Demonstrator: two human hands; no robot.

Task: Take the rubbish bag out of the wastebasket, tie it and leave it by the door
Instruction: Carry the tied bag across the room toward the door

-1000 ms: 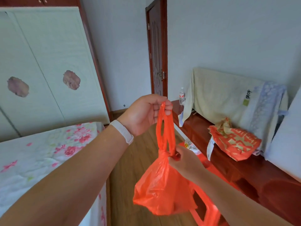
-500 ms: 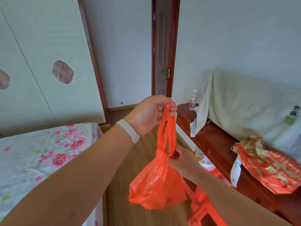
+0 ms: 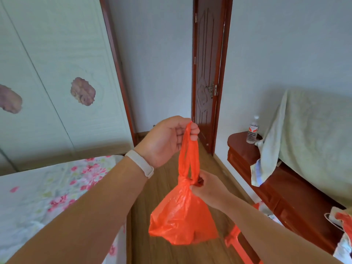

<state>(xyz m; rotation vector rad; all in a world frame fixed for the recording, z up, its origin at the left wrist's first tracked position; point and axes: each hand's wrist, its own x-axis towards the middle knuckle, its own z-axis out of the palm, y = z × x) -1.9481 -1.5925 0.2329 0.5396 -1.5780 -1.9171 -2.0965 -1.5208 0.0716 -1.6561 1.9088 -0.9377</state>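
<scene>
Forearms enter from the bottom edge, both raised over the wooden floor point(image 3: 163, 187). Right hand point(image 3: 206, 185) — fingers closed on the knot point(image 3: 185, 182) of the orange rubbish bag point(image 3: 181, 218), pinching it from the right side. Left hand point(image 3: 167, 139), with a white wristband point(image 3: 140, 165), higher up — fingertips curled shut around the tops of the two bag handles point(image 3: 188, 149), which run taut and upright between knot and hand. Bag body hangs free in the air below the knot, touching nothing, well short of the door.

Left of the arms: bed point(image 3: 38, 197) with floral cover, its edge bordering a floor strip. Right of the arms: orange plastic frame point(image 3: 238, 242), partly hidden, just beside a red-brown wooden desk point(image 3: 276, 199) along the right wall. Desk carries a pale green cloth-draped item point(image 3: 314, 141) and, at its far rounded end, a water bottle point(image 3: 252, 130).

Floor strip between bed and desk lies open, running up to the dark red-brown door point(image 3: 206, 73) in the far wall. Left of it, pale wardrobe panels point(image 3: 57, 73) with flower motifs. Walls plain, light grey.
</scene>
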